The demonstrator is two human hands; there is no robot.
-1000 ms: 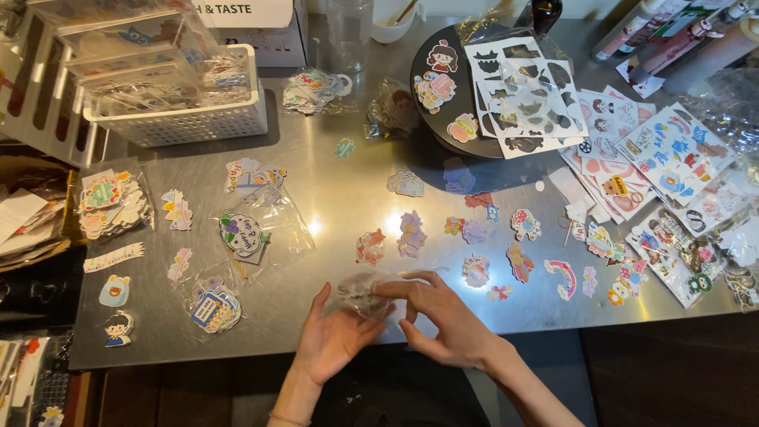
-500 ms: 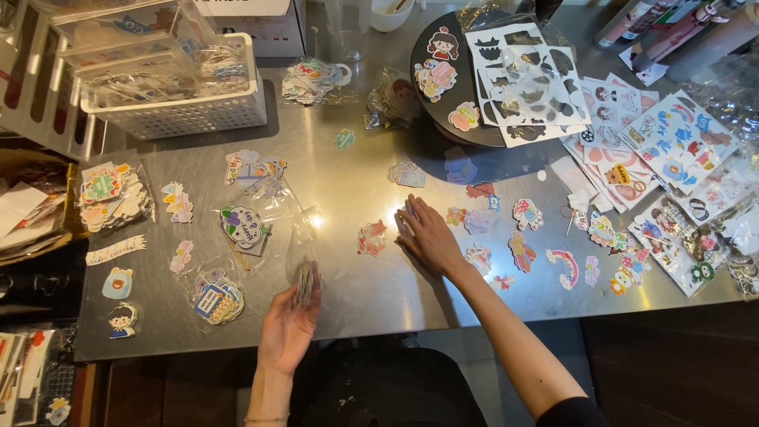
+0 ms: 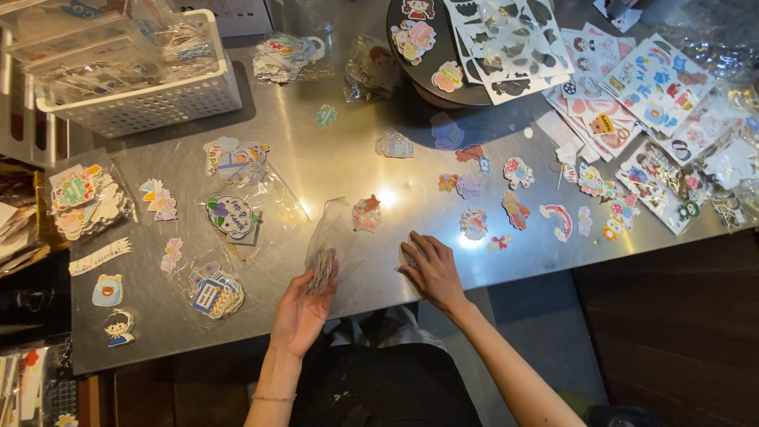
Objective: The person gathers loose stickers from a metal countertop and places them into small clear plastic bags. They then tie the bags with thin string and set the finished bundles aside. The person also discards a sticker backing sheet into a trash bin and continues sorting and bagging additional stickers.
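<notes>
A clear bag (image 3: 326, 251) with stickers inside was held upright in the left hand (image 3: 303, 307), fingers closed round its lower end, mouth up at the near edge of the counter (image 3: 332, 166). The right hand (image 3: 433, 271) was laid flat beside it, fingers spread, holding nothing, near loose stickers (image 3: 366, 213)

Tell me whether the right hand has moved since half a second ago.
Yes. The right hand pulled back from the loose stickers toward the table's near edge, beside the left hand.
</notes>
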